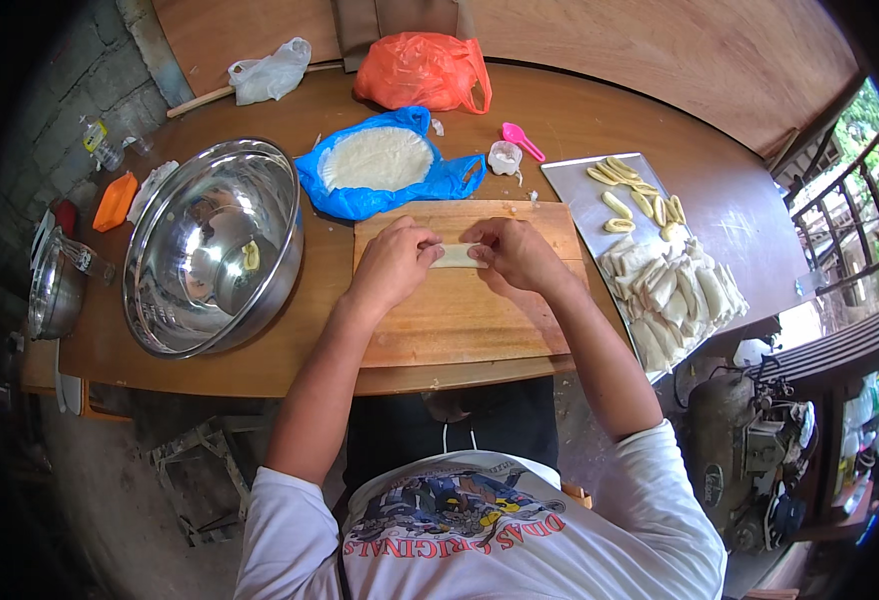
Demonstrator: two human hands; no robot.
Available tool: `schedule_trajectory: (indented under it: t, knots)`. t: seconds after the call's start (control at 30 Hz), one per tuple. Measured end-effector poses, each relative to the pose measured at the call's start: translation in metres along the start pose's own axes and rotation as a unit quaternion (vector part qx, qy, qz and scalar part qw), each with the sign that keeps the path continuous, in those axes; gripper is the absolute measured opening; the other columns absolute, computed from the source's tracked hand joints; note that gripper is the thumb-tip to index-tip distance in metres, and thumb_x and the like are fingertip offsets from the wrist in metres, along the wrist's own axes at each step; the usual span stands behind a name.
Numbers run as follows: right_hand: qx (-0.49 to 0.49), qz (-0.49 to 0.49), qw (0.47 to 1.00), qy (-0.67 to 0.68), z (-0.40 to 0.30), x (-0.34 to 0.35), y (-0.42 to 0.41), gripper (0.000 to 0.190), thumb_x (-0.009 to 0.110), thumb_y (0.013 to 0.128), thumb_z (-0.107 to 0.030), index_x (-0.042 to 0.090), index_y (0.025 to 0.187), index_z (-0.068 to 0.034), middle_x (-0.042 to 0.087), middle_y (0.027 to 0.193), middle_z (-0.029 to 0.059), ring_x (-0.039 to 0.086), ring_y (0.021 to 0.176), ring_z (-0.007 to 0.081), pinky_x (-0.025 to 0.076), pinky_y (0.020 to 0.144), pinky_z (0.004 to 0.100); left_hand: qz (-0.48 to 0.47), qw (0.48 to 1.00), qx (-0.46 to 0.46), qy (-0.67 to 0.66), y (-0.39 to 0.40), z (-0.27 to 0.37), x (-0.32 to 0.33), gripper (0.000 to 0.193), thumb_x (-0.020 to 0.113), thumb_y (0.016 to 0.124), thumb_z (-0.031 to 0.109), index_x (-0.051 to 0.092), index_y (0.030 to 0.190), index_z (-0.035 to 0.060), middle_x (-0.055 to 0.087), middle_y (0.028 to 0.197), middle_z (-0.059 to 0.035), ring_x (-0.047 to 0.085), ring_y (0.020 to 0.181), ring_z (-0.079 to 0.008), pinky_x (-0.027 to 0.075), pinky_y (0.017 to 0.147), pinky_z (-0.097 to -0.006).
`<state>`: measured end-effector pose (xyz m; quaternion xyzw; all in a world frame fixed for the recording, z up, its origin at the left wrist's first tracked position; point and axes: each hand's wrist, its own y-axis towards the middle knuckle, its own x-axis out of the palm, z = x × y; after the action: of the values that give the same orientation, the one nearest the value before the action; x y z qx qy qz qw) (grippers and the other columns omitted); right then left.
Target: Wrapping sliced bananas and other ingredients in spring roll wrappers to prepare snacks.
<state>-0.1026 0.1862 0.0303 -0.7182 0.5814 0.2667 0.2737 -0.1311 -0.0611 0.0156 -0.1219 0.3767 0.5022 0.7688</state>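
Observation:
Both hands meet over a wooden board (469, 322), one at each end of a pale wrapped roll (458, 256). My left hand (398, 259) pinches its left end between thumb and fingers. At the other end, my right hand (516, 251) grips the roll the same way. Just beyond the board, a round stack of thin white wrappers (376, 157) lies in an opened blue plastic bag (349, 202). To the right, a metal tray (582, 191) holds sliced banana pieces (618, 204) and a pile of finished-looking white rolls (668, 289).
A large steel bowl (162, 277) with one banana piece (251, 256) in it stands on the left. A small cup (505, 157) and a pink scoop (522, 141) sit behind the board. Farther back are a red plastic bag (421, 71) and a clear plastic bag (271, 71).

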Motion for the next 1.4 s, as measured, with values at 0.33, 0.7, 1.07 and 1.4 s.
schedule_trajectory:
  t: [0.33, 0.7, 1.07, 1.4]
  knots:
    - [-0.227, 0.125, 0.958, -0.121, -0.002, 0.017, -0.022, 0.010, 0.081, 0.095, -0.007, 0.083, 0.105, -0.007, 0.074, 0.105, 0.0107, 0.074, 0.101, 0.0375, 0.063, 0.090, 0.0477, -0.010, 0.995, 0.094, -0.043, -0.003, -0.009, 0.001, 0.026, 0.086, 0.097, 0.012, 0.085, 0.123, 0.0048, 0.075, 0.110, -0.0134, 0.073, 0.102, -0.0339, 0.058, 0.091, -0.0430]
    - [-0.208, 0.144, 0.962, -0.101, 0.003, 0.023, -0.016, 0.007, 0.083, 0.094, -0.006, 0.082, 0.100, -0.006, 0.073, 0.102, 0.0105, 0.073, 0.100, 0.0370, 0.062, 0.088, 0.0482, -0.013, 0.997, 0.064, -0.049, 0.003, -0.008, 0.002, 0.026, 0.088, 0.096, 0.014, 0.088, 0.121, 0.0053, 0.075, 0.105, -0.0132, 0.072, 0.092, -0.0310, 0.056, 0.083, -0.0424]
    - [-0.094, 0.075, 0.993, -0.005, 0.001, 0.013, -0.006, 0.019, 0.086, 0.098, -0.018, 0.083, 0.112, -0.005, 0.076, 0.115, 0.0167, 0.075, 0.109, 0.0402, 0.061, 0.097, 0.0492, -0.047, 0.995, 0.034, -0.078, 0.013, -0.013, 0.002, 0.027, 0.085, 0.098, 0.017, 0.084, 0.121, 0.0020, 0.078, 0.115, -0.0192, 0.076, 0.114, -0.0379, 0.059, 0.100, -0.0463]
    - [-0.143, 0.101, 0.976, -0.128, 0.001, 0.020, -0.011, 0.030, 0.087, 0.098, -0.024, 0.079, 0.122, -0.007, 0.073, 0.123, 0.0169, 0.071, 0.119, 0.0424, 0.059, 0.104, 0.0519, -0.026, 0.998, 0.022, 0.061, 0.005, 0.002, -0.004, 0.031, 0.086, 0.099, 0.021, 0.080, 0.122, 0.0014, 0.075, 0.127, -0.0182, 0.072, 0.124, -0.0388, 0.057, 0.108, -0.0479]
